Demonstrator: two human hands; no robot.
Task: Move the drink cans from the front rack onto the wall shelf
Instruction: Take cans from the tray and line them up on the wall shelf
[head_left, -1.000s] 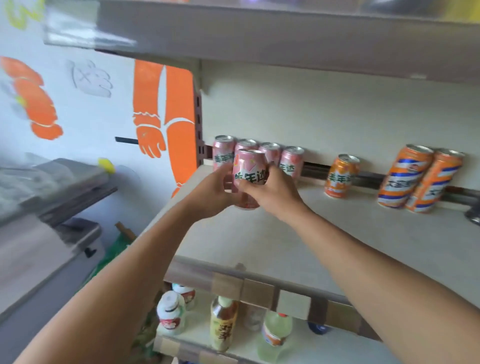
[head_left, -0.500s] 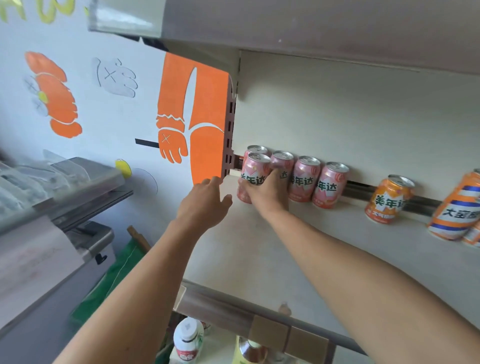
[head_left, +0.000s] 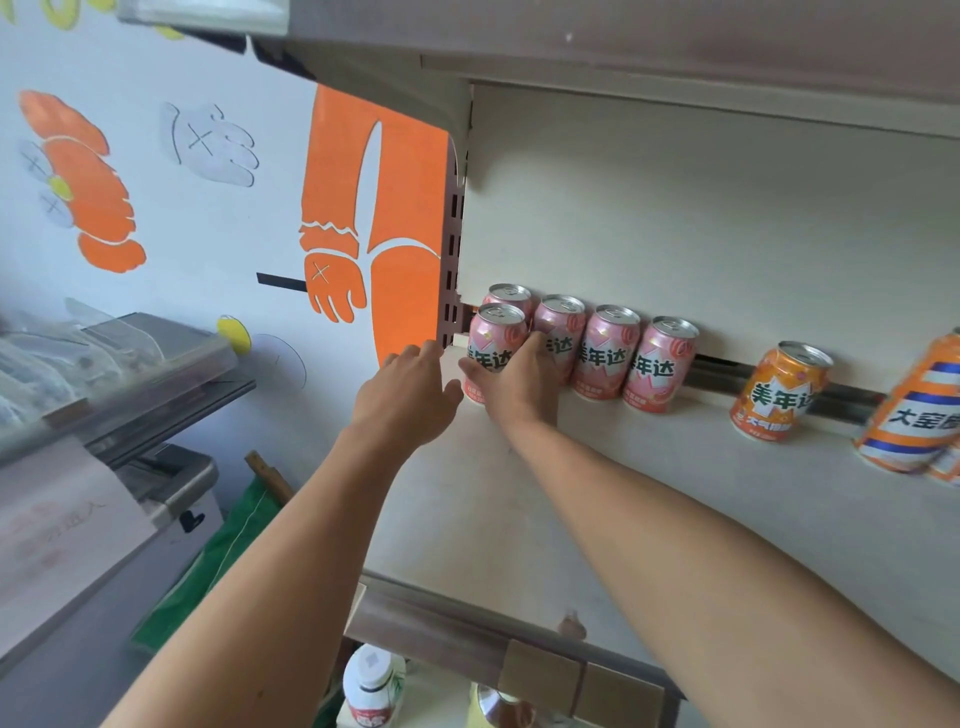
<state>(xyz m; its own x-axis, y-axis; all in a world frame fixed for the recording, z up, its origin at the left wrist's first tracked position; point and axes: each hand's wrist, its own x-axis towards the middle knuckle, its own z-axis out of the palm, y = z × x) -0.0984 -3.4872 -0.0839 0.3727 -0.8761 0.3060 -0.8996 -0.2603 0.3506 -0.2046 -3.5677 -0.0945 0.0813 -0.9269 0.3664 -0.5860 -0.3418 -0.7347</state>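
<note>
Several pink drink cans stand at the back left of the cream wall shelf (head_left: 649, 499). The front pink can (head_left: 493, 338) stands at the shelf's left end, in front of another pink can (head_left: 509, 296). My right hand (head_left: 519, 384) is wrapped around the lower part of the front pink can. My left hand (head_left: 405, 395) hovers just left of it, fingers spread, holding nothing. Further pink cans (head_left: 608, 348) line the back wall to the right.
A small orange can (head_left: 779, 389) and tall orange-and-blue cans (head_left: 919, 410) stand farther right on the shelf. An upper shelf (head_left: 623, 47) hangs overhead. Bottles (head_left: 371, 686) sit on the shelf below. A grey counter (head_left: 104, 415) lies to the left.
The pink can went from held in both hands in the air to standing at the shelf's left end. My left hand came off it and now hovers beside it.
</note>
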